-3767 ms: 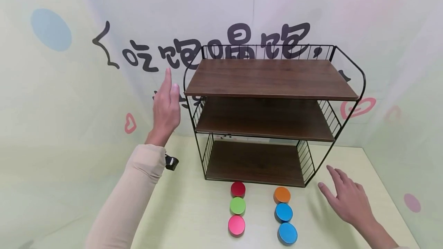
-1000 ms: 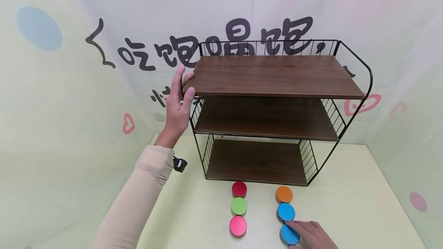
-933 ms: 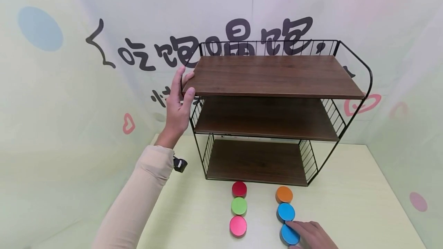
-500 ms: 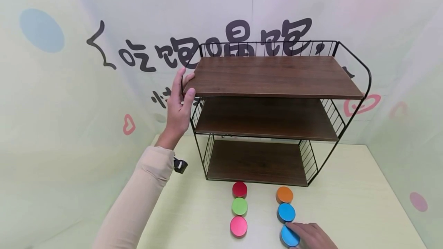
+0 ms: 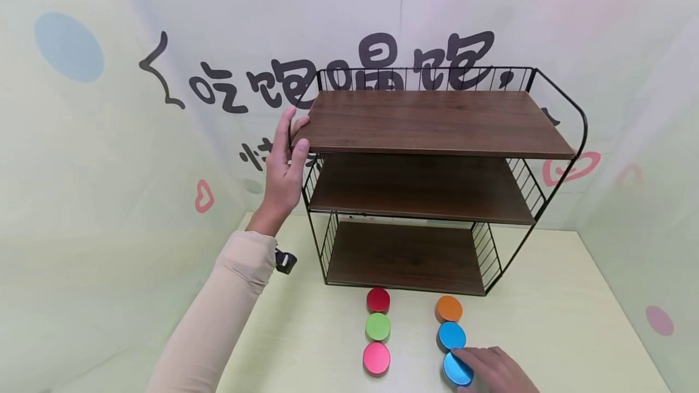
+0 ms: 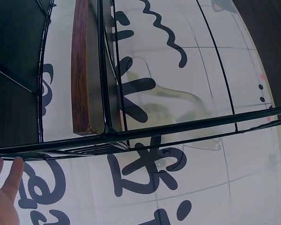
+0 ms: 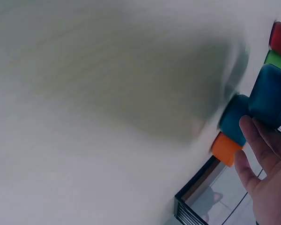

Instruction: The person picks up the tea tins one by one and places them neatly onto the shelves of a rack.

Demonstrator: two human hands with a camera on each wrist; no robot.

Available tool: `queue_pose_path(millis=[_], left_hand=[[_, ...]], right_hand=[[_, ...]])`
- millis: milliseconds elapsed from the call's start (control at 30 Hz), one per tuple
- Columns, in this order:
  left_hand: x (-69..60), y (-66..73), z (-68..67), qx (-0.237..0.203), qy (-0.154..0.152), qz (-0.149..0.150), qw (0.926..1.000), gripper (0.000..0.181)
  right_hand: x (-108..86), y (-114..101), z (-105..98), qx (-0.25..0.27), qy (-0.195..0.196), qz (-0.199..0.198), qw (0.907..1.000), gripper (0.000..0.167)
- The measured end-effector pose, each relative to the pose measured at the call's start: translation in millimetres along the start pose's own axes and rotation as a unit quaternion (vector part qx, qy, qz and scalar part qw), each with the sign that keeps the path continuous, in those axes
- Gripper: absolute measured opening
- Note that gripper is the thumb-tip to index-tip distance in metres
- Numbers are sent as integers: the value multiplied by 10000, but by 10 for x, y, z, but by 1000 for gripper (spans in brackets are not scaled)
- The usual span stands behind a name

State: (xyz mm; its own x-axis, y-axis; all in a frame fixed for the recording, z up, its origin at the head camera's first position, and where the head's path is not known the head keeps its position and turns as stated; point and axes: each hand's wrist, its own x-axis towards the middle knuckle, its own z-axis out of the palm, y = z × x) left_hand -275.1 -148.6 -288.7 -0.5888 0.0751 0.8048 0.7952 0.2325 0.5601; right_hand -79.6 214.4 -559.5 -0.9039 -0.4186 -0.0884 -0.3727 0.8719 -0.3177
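Observation:
A three-tier rack with dark wood shelves (image 5: 437, 123) and a black wire frame stands upright on the table. My left hand (image 5: 281, 178) grips its upper left corner, thumb at the front edge of the top shelf; its fingertips also show beside the frame in the left wrist view. My right hand (image 5: 499, 372) pinches the nearest blue round tin (image 5: 457, 369) between thumb and fingers. Behind it are another blue tin (image 5: 451, 336) and an orange tin (image 5: 449, 309). In the right wrist view the held blue tin (image 7: 269, 96) touches or overlaps the other blue one (image 7: 234, 117).
Left of the held tin, a dark red tin (image 5: 378, 300), a green tin (image 5: 378, 326) and a pink tin (image 5: 376, 358) form a second column on the pale table (image 5: 557, 296). A printed cloth backdrop (image 5: 218, 11) surrounds the back and sides.
Since the oldest frame, my left hand has moved right and taken hold of the rack's corner. My right hand has moved left and nearer, onto the blue tin. Little differs over the last second.

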Motion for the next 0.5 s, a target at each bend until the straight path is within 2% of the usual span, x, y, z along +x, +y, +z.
queue_pose_path(millis=[133,233,333,500], left_hand=[[-2,10,-5,29,-23,23,10000,48],[-2,16,-7,52,-32,21,10000,48],[-3,15,-8,61,-30,7,10000,47],[-5,8,-9,37,-25,-46,10000,47]], right_hand=[[-1,-4,-72,-193,242,-223,9993,71],[8,16,-93,-443,759,-530,9947,64],[34,52,-111,-659,1346,-886,9847,58],[84,95,-216,-561,1601,-996,9805,58]])
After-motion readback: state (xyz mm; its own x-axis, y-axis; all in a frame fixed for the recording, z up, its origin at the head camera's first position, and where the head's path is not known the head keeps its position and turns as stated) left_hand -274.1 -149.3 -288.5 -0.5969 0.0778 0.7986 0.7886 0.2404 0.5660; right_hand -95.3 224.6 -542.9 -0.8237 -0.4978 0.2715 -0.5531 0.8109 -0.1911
